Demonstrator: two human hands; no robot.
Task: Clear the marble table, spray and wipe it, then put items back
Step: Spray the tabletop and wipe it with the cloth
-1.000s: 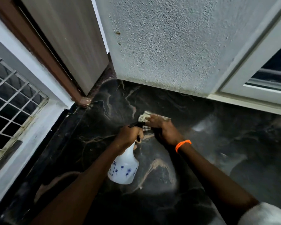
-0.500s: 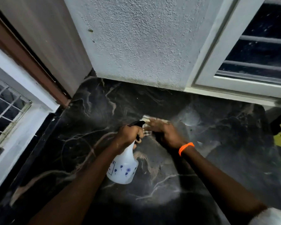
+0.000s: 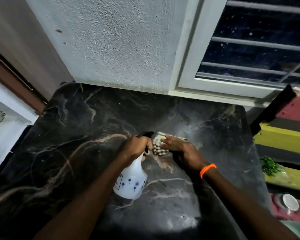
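Observation:
A dark marble table (image 3: pixel 80 135) with pale veins fills the middle of the view. My left hand (image 3: pixel 139 147) grips the neck of a white spray bottle (image 3: pixel 131 181) with small blue flowers and a black nozzle pointing right. My right hand (image 3: pixel 182 149), with an orange wristband, presses flat on a checked cloth (image 3: pixel 158 149) lying on the marble just right of the nozzle. A misty wet patch lies beyond the cloth.
A rough white wall (image 3: pixel 114 42) and a barred window (image 3: pixel 255 45) close off the table's far side. Right of the table are coloured steps (image 3: pixel 284 135), green leaves (image 3: pixel 269 165) and a white bowl (image 3: pixel 290 201). A door frame (image 3: pixel 16 78) stands at left.
My head has turned to the right, bringing the window, steps and bowl into view. Both hands keep the same grip, with the cloth under my right hand.

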